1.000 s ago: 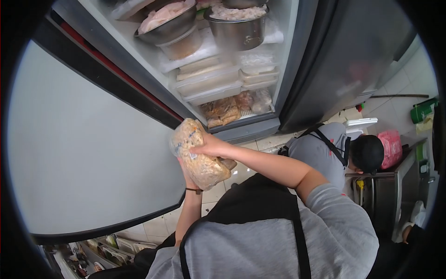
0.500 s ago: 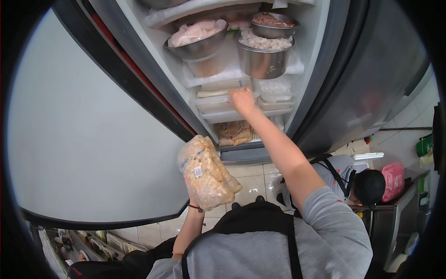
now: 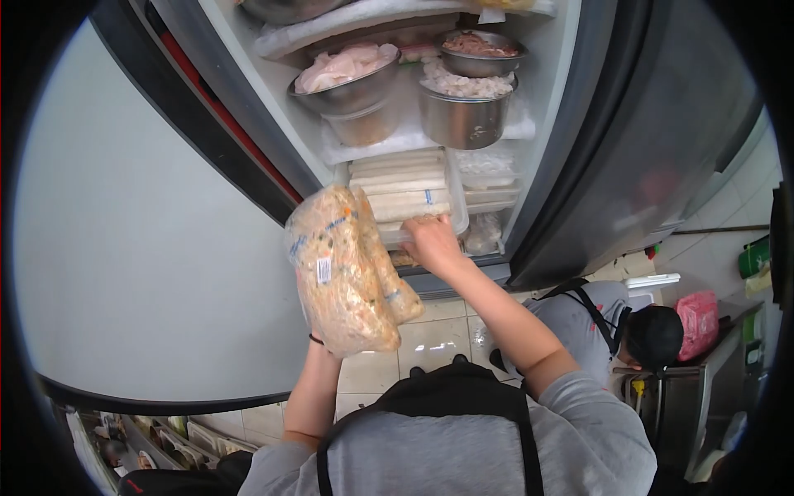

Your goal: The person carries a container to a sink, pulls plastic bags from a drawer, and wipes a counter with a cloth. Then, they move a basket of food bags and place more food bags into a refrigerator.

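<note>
In the open fridge, my right hand (image 3: 433, 242) grips the front edge of a plastic container (image 3: 457, 202) that juts out from the shelf. Rows of pale wrapped rolls (image 3: 401, 183) fill it. My left hand holds up a large clear bag (image 3: 343, 277) of orange-flecked, pale food, with blue print and a white label; the bag hides most of that hand, and its fingers do not show. The bag's upper right side overlaps the container's left part in view.
Above stand a metal bowl of pale meat (image 3: 346, 78), a metal pot (image 3: 465, 116) and a smaller bowl (image 3: 482, 54). The fridge door (image 3: 157, 248) is open at left. A co-worker in a black cap (image 3: 653, 335) bends at right, near a pink bag (image 3: 697, 324).
My right hand has drawn the container outward, showing more rolls. My left hand has raised the bag up and to the left, nearer the fridge.
</note>
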Demonstrator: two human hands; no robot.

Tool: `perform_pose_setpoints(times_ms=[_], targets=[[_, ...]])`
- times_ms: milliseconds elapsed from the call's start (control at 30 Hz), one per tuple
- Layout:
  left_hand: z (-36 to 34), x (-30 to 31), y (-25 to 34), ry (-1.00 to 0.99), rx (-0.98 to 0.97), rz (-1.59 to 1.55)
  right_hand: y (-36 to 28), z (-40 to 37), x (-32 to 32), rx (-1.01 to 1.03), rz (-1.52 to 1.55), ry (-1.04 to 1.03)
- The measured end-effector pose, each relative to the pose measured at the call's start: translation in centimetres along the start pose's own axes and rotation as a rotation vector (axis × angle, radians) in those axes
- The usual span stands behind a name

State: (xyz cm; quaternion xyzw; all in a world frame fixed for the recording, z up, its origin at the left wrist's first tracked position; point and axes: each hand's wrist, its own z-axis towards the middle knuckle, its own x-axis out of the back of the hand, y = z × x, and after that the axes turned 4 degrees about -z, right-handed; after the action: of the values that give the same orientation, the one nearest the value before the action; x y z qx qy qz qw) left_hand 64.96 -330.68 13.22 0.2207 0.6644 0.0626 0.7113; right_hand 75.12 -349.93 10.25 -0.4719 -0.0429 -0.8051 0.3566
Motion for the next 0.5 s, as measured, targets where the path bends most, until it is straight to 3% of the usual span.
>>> perform_pose_setpoints(times_ms=[33, 100, 133, 200, 267, 333, 367, 400, 467, 500], targets=[[1.0, -0.9, 0.8, -0.007, 0.001, 0.008, 0.0, 1.2, 1.0, -0.003, -0.001, -0.003], [2.4, -2.3, 1.6, -0.018, 0.016, 0.022, -0.6, 2.0, 3.6, -0.333, 0.887, 0.135], [3.0, -2.9, 1.8, -0.019, 0.024, 0.030, -1.1, 2.3, 5.1, -0.326, 0.884, 0.135], [4.7, -4.1, 2.2, 0.030, 0.045, 0.117, -2.0, 2.8, 7.6, -0.482, 1.402, -0.207], [6.1, -5.1, 2.6, 0.078, 0.067, 0.205, -3.2, 3.3, 7.4, -0.444, 1.220, -0.257], [7.5, -6.1, 2.9, 0.100, 0.176, 0.299, -3.6, 3.5, 6.3, -0.443, 1.612, -0.156], [8.4, -6.8, 2.8, 0.107, 0.170, 0.322, -2.7, 3.3, 6.0, -0.475, 1.743, -0.287], [9.2, -6.8, 3.3, 0.102, 0.161, 0.323, -2.1, 3.5, 5.4, -0.465, 1.740, -0.291], [10.8, -5.9, 4.1, 0.128, 0.326, 0.396, -1.0, 3.6, 3.9, -0.712, 2.117, -0.259], [11.3, -5.5, 4.5, 0.171, 0.363, 0.390, -0.1, 3.7, 3.2, -0.749, 2.294, -0.345]])
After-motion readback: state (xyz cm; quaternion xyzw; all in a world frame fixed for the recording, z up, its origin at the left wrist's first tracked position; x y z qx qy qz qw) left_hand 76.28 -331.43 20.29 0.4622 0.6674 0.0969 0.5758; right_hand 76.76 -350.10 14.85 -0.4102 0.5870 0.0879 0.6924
